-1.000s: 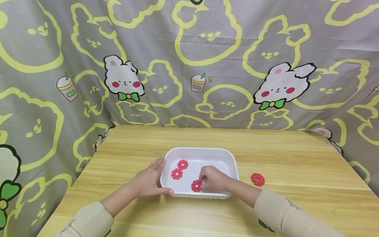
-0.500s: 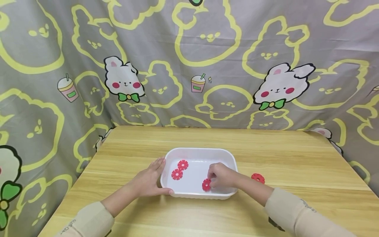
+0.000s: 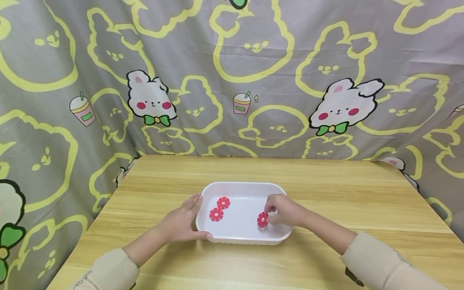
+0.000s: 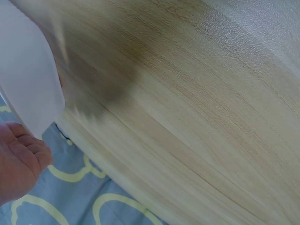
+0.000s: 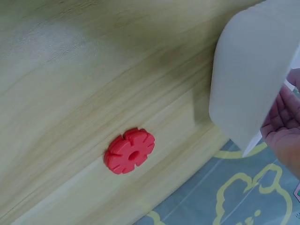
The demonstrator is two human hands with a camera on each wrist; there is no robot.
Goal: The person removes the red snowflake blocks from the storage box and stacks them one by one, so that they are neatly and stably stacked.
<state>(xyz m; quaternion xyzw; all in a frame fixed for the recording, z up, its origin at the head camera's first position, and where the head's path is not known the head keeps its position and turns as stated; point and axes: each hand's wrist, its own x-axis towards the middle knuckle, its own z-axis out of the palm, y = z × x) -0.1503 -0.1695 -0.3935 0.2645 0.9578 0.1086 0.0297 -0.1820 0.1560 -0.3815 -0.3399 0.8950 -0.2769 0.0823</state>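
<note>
The spread left hand [image 3: 183,221] braces the white tray [image 3: 238,219], presumably for steadiness, while the right hand [image 3: 286,210] pinches a red disc [image 3: 259,221] inside.

White tray [image 3: 239,217], rounded corners, upright on tabletop [image 3: 232,266]. Inside left: two red notched discs [image 3: 216,214], flat, edges meeting. Inside right: third disc [image 3: 262,220], pinched by right hand [image 3: 286,210]. Outside right: fourth disc [image 5: 123,161], flat, possibly doubled.
</note>
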